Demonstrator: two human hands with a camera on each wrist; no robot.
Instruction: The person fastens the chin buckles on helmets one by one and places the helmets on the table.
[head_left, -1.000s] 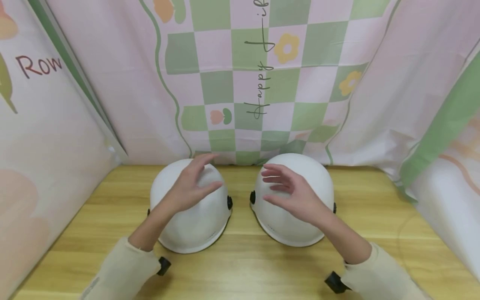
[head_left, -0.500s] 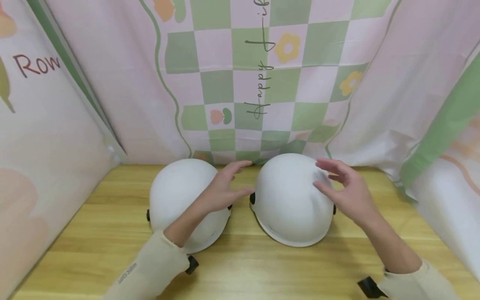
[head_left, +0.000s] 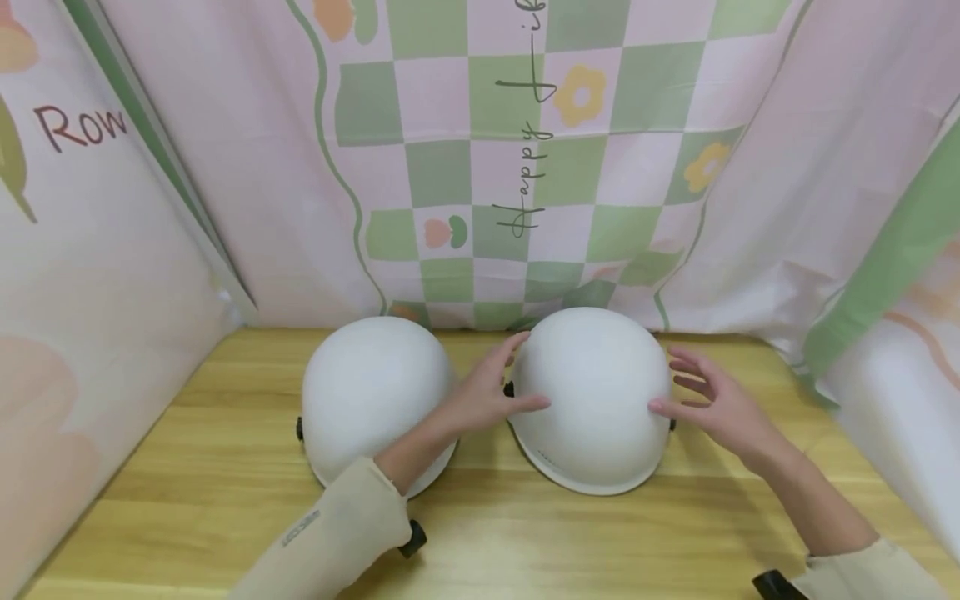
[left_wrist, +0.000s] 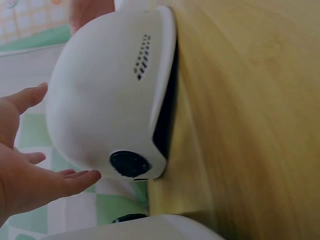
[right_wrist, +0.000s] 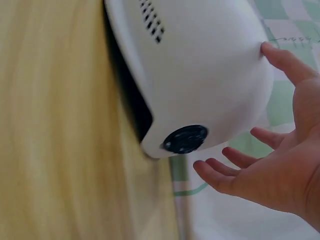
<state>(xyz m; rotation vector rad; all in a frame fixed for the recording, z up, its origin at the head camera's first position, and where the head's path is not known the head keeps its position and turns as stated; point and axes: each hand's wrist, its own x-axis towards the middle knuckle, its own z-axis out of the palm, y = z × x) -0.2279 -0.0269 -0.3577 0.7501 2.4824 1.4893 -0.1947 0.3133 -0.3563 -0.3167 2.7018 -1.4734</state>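
Two white helmets stand dome up, side by side: the left helmet (head_left: 375,383) and the right helmet (head_left: 592,392). My left hand (head_left: 487,396) reaches across the left helmet to the right helmet's left side, thumb and fingers spread; in the left wrist view a gap shows between the hand (left_wrist: 30,170) and the white shell (left_wrist: 95,95). At the right helmet's other side is my right hand (head_left: 723,412), fingers spread. In the right wrist view its thumb tip is at the shell (right_wrist: 215,65), contact unclear, and the other fingers sit near the black round fitting (right_wrist: 185,139).
The helmets rest on a wood-grain table (head_left: 525,542). A green and white checked cloth (head_left: 502,167) hangs right behind them, with printed cloth panels at the left (head_left: 112,250) and right (head_left: 900,375).
Both hands have moved to the right. The left went from over the left helmet to the right helmet's left side, the right from over the right helmet to its right side.
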